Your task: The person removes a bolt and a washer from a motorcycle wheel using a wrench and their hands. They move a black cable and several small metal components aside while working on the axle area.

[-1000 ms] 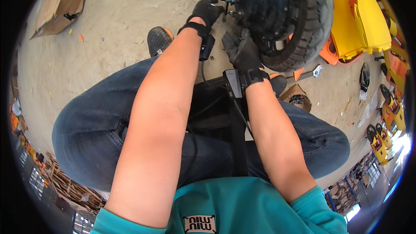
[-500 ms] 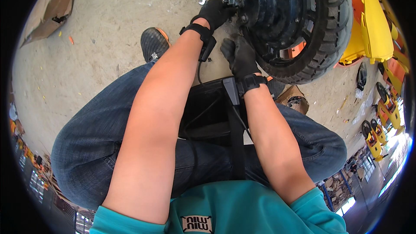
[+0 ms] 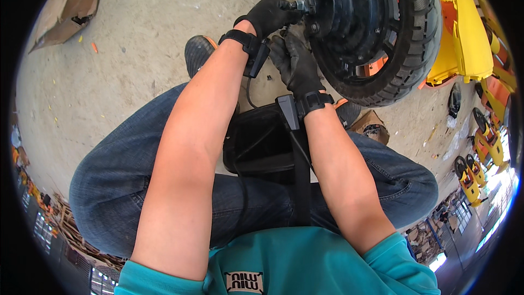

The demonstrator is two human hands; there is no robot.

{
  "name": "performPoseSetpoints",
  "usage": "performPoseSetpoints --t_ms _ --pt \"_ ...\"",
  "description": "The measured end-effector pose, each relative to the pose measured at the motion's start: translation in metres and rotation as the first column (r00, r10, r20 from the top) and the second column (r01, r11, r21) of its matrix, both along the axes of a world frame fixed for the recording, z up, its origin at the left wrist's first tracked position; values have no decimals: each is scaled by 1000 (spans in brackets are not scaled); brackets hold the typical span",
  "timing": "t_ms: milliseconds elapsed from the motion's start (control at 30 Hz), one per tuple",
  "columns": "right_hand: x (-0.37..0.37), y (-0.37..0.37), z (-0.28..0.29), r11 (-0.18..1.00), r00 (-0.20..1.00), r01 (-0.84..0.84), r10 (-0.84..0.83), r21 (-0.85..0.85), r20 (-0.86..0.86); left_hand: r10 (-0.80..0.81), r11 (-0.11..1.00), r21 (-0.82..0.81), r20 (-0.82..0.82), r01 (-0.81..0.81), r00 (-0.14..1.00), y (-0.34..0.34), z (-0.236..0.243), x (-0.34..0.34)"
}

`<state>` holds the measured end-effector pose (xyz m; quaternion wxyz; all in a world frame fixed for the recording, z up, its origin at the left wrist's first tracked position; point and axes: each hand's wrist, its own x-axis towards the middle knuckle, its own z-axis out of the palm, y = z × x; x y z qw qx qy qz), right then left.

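Note:
My left hand (image 3: 273,16) in a black glove has its fingers curled at the axle nut (image 3: 297,5) on the left side of a black wheel hub (image 3: 349,22); what they grip is hidden. Just below and to its right, my right hand (image 3: 292,60), also gloved, has fingers bent up beside a small dark part (image 3: 285,30) under the axle; I cannot make out what they hold. The hub sits inside a thick treaded tyre (image 3: 415,49), tilted toward me. A black plastic piece (image 3: 256,139) with a cable lies between my legs.
I sit cross-legged on concrete (image 3: 131,27). An open cardboard box (image 3: 65,16) lies at upper left, a smaller carton (image 3: 374,128) right of my foot. Yellow and orange panels (image 3: 466,33) stand behind the tyre, with several yellow scooter-like machines (image 3: 469,180) along the right.
My left hand has moved up to the axle, and the small spanner head seen beside it is no longer visible. My right hand has shifted slightly left, with fingers more bent.

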<state>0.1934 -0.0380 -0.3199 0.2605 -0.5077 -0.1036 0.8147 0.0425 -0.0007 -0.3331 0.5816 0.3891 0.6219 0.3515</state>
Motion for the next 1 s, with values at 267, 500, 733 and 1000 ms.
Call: performPoseSetpoints --t_ms 267,500,733,1000 --pt "-8 3 -4 997 995 32 -25 68 -99 81 989 -129 97 -69 992 0 -1 3" --pt "0 4 -12 852 971 -218 140 476 195 -273 952 154 33 265 961 -18 3 -9" --pt "-4 2 -4 954 997 -76 63 289 54 -27 993 -109 213 51 977 -20 -9 -1" --pt "-4 1 3 986 984 -115 96 124 148 -120 992 -30 121 125 985 -19 -13 -3"
